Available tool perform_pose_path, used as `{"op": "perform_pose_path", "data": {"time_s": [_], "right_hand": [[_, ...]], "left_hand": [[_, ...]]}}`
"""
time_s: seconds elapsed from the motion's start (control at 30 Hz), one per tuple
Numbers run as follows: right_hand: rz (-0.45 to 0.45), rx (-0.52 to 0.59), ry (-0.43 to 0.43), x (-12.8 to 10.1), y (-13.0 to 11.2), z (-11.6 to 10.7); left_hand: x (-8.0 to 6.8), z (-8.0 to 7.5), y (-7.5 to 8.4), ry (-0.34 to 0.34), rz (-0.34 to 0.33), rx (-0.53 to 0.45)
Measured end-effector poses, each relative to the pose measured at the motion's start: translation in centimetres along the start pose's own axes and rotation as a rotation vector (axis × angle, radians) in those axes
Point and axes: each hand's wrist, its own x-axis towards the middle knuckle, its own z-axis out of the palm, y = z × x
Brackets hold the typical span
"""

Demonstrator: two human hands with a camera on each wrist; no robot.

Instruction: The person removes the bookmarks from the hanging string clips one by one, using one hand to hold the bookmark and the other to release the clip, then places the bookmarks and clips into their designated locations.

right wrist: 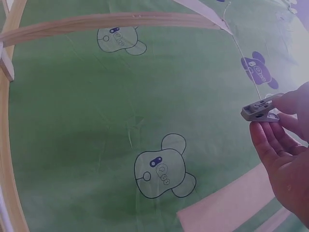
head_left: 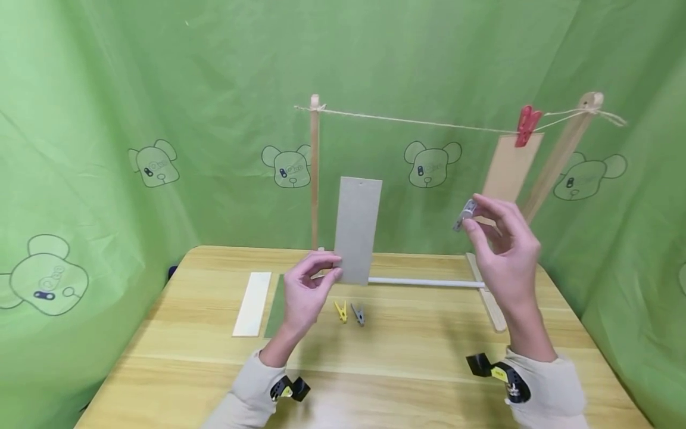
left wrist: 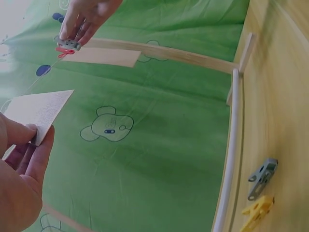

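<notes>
My left hand [head_left: 308, 286] pinches the lower left corner of a grey card [head_left: 358, 229] and holds it upright above the table; the card's corner [left wrist: 41, 111] shows in the left wrist view. My right hand [head_left: 501, 244] pinches a grey clothespin [head_left: 465, 214] between thumb and fingers, in front of a tan card [head_left: 509, 167]. That clothespin [right wrist: 260, 108] appears again in the right wrist view. A red clothespin [head_left: 527, 125] clips the tan card to the string [head_left: 418, 122] stretched between two wooden posts.
On the wooden table [head_left: 375, 357] lie a yellow clothespin [head_left: 340, 310] and a grey clothespin [head_left: 358, 313], a cream card [head_left: 253, 304] and a green card [head_left: 276, 307]. A white rod [head_left: 426, 282] joins the post bases. Green cloth walls surround the table.
</notes>
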Motion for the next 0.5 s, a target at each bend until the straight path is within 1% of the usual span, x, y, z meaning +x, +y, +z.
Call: {"op": "perform_pose_path", "data": {"time_s": [0.13, 0.23, 0.37, 0.5], "right_hand": [[0.002, 0.046, 0.014, -0.7, 0.3, 0.0], [0.004, 0.057, 0.02, -1.1, 0.6, 0.0], [0.008, 0.054, 0.018, -1.5, 0.7, 0.2], [0.013, 0.097, 0.027, -1.8, 0.5, 0.3]], "left_hand": [[-0.3, -0.8, 0.1, -0.004, -0.004, 0.01], [-0.5, -1.3, 0.1, -0.008, -0.003, 0.029], [-0.6, -1.9, 0.2, 0.003, 0.0, 0.049], [-0.7, -2.3, 0.4, 0.016, 0.002, 0.057]]}}
